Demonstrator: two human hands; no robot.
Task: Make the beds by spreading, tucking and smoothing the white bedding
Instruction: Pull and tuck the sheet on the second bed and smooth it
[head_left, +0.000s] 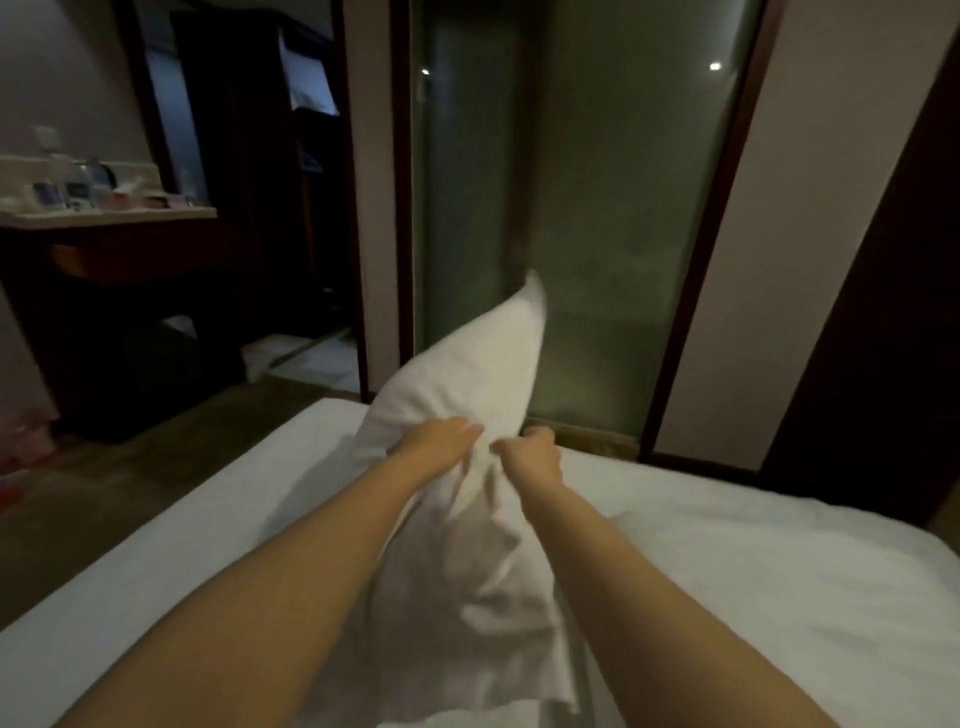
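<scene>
From my remote seat I see the white pillow (467, 364) standing upright at the middle of the view. Its top corner points up and far, and its loose case trails down toward me onto the bed (753, 571). The right hand (532, 452) is curled into a fist, clamped on a bunch of the cloth at the pillow's right edge. The left hand (441, 441) lies across the pillow just beside it, fingers stretched over the fabric. The thumb is hidden and the picture is blurred, so I cannot tell whether that hand grips or only presses. The creased cloth gathers between the two hands. The bed's white sheet spreads near me on both sides. Beyond the bed's far edge stands a frosted glass panel (597, 208) in a dark frame. At far left is a desk (119, 214) with small items on it, and a white cloth (270, 353) lies on the dark floor.
</scene>
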